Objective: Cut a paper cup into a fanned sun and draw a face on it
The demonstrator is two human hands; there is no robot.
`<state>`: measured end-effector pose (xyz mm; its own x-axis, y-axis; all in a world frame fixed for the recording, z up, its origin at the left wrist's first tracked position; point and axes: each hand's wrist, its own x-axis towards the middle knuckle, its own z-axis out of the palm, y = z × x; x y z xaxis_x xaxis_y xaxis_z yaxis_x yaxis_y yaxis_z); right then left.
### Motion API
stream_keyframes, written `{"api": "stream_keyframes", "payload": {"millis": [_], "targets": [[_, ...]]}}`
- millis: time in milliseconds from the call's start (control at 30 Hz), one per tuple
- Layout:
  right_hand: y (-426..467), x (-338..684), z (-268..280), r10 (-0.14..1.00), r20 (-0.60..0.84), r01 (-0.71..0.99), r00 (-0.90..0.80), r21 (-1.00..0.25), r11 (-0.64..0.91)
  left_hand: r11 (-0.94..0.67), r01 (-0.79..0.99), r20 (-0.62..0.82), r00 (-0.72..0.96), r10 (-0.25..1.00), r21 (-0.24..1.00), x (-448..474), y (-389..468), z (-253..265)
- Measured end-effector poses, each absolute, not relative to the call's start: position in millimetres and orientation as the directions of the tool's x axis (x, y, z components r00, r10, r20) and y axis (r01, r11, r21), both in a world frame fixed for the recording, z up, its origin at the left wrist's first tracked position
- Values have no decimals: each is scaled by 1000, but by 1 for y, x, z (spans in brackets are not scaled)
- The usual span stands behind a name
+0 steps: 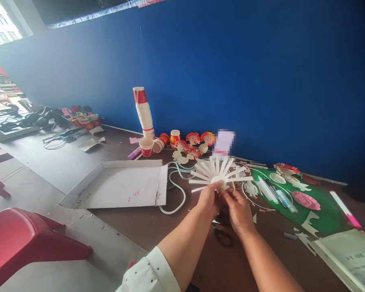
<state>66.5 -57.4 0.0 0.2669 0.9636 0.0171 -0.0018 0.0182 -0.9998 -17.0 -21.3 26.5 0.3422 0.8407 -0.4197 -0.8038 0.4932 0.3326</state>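
Between my hands, above the brown table, is a white paper cup cut into strips [218, 178], its strips fanned out around a round base. My left hand [211, 199] is closed on its near side, thumb laid on the base. Close beside it, my right hand [235, 207] pinches the lower edge with bent fingers. Below them lies a pair of dark scissors [222, 237], partly hidden by my hands. Behind the strips stand several paper figures with red fringed heads [193, 138].
A tall stack of paper cups [144, 113] stands by the blue partition [246, 73]. Left is a shallow white box lid [118, 186] beside a pale cable [182, 198]. A green mat [325, 217] holds markers and a pink paper piece [306, 200]. A red stool [21, 243] stands at left.
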Motion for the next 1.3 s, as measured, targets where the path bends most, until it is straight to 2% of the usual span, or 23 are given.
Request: {"api": "stream_keyframes", "payload": {"millis": [133, 333, 500, 867, 933, 1100, 1300], "targets": [[-59, 65, 3, 958, 14, 42, 287, -999, 2, 479, -820, -436, 324, 840, 314, -16, -21, 25], [-57, 66, -1, 969, 7, -10, 248, -1000, 10, 482, -821, -458, 317, 831, 307, -15, -19, 21], [-55, 64, -5, 972, 2, -46, 235, -999, 13, 500, -793, -485, 304, 820, 349, -16, -19, 21], [-60, 64, 0, 964, 8, 43, 267, -999, -4, 554, -731, -483, 346, 804, 399, -20, -19, 27], [-59, 64, -2, 963, -22, -17, 268, -1000, -18, 563, -717, -464, 367, 806, 411, -21, -20, 29], [-53, 64, -3, 948, -73, -338, 309, -940, 38, 504, -709, -367, 355, 860, 494, -19, -22, 27], [-49, 66, 6, 956, -59, -430, 287, -900, 73, 498, -673, -323, 379, 867, 546, -19, -23, 21]]}}
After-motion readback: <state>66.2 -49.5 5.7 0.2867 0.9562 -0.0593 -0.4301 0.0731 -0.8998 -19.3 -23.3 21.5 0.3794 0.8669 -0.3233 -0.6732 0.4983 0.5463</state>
